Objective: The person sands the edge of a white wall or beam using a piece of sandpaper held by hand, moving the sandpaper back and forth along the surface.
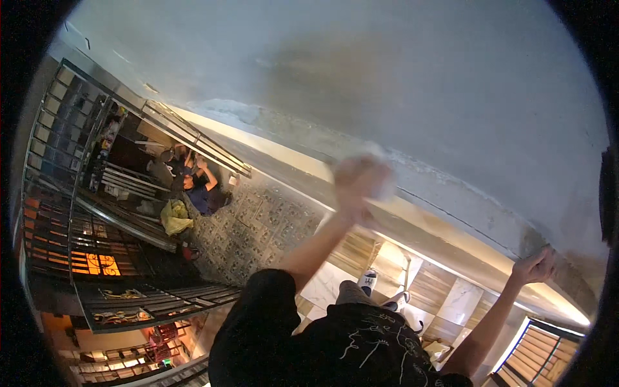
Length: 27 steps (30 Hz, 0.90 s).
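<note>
My left hand [358,186] is raised against the lower edge of a grey plastered wall [451,84], smeared by motion. Its fingers look curled round a pale, whitish piece [385,186] whose kind I cannot make out. Farther right along the same edge, my right hand [536,266] is closed and rests at the plaster; whether anything is inside its fingers is hidden. A rough, patchy seam [445,174] runs along the wall's edge between and beyond both hands.
Far below lie a patterned tile floor [248,226] and wood-and-marble-look tiles [461,300]. Another person [203,190] is down at the left, near a yellow-green bag [175,217]. Metal railings [71,193] fill the left side. A barred window [538,355] shows lower right.
</note>
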### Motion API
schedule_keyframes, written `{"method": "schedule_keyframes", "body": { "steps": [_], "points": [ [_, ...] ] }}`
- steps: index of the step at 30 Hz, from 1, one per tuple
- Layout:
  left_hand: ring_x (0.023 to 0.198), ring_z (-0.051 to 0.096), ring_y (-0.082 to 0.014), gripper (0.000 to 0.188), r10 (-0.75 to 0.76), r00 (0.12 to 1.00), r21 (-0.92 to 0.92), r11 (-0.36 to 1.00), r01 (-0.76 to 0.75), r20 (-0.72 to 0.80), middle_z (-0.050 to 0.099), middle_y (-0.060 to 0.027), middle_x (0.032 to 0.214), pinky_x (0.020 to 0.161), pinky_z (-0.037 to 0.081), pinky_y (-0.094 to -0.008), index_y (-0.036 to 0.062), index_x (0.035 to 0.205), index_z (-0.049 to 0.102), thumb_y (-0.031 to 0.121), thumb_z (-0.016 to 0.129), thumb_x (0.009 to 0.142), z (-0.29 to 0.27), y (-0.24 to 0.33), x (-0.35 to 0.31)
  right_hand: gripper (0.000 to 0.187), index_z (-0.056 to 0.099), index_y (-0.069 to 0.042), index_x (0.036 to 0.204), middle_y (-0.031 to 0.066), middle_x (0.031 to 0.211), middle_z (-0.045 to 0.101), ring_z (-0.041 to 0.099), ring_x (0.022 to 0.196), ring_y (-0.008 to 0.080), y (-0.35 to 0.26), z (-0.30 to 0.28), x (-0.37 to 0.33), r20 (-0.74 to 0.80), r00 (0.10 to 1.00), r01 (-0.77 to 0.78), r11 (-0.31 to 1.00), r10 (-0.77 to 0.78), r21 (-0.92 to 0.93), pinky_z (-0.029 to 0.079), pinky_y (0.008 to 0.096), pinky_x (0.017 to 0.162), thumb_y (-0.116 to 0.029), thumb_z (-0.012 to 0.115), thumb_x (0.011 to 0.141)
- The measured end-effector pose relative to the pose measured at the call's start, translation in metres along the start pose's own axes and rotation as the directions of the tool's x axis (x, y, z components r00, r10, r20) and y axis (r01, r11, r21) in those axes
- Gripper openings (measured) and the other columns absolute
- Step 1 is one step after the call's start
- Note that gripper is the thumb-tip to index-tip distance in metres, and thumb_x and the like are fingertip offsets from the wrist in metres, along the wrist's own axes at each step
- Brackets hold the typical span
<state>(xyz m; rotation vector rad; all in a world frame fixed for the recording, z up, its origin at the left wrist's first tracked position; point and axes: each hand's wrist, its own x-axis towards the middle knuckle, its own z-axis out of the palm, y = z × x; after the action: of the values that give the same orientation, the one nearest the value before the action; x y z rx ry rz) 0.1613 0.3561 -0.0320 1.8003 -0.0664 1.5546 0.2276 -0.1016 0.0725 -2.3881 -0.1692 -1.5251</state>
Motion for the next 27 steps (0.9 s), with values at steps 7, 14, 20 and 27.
{"method": "schedule_keyframes", "body": {
  "steps": [7,14,20,27],
  "points": [
    [0.103,0.059,-0.0292,0.055,0.251,0.954,0.435,0.849,-0.3,0.167,0.067,-0.0093,0.102,0.093,0.039,-0.0442,0.004,0.101,0.065,0.051,0.037,0.096,-0.079,-0.045,0.13,0.043,0.066,0.0,0.084,0.0157,0.082,0.067,0.059,0.077,0.0321,0.014,-0.011,-0.001,-0.002,1.0,0.012,0.995,-0.013,-0.099,0.037,0.044,0.081,-0.033,0.042,0.096],
    [0.085,0.055,-0.0249,0.066,0.311,0.941,0.132,0.946,-0.294,-0.135,0.061,-0.0083,0.088,0.085,0.04,-0.044,0.0049,0.094,0.062,0.067,0.041,0.088,-0.014,0.002,0.105,0.039,0.069,0.004,0.085,0.0176,0.087,0.07,0.063,0.081,0.0334,-0.015,-0.013,0.006,0.084,0.996,-0.005,0.996,0.012,-0.088,0.041,0.0428,0.086,-0.026,0.045,0.094],
    [0.127,0.042,-0.0283,0.072,0.033,0.848,-0.039,0.999,-0.014,0.529,0.052,-0.0059,0.133,0.107,0.026,-0.0452,0.011,0.132,0.05,0.058,0.058,0.078,0.124,0.225,-0.011,0.036,0.061,-0.001,0.07,0.016,0.069,0.062,0.057,0.068,0.0334,-0.042,-0.013,0.025,-0.146,0.984,0.104,0.994,-0.101,0.017,0.041,0.0429,0.078,-0.024,0.046,0.093],
    [0.113,0.055,-0.0285,0.06,0.203,0.844,-0.186,0.975,-0.124,0.497,0.059,-0.0088,0.121,0.098,0.04,-0.0443,0.0117,0.12,0.06,0.046,0.073,0.072,0.095,0.163,0.022,0.034,0.054,-0.005,0.061,0.0116,0.064,0.057,0.054,0.064,0.0299,-0.041,-0.021,0.019,0.028,0.999,0.034,0.999,-0.034,-0.012,0.035,0.0382,0.068,-0.02,0.045,0.09]
  ]
}}
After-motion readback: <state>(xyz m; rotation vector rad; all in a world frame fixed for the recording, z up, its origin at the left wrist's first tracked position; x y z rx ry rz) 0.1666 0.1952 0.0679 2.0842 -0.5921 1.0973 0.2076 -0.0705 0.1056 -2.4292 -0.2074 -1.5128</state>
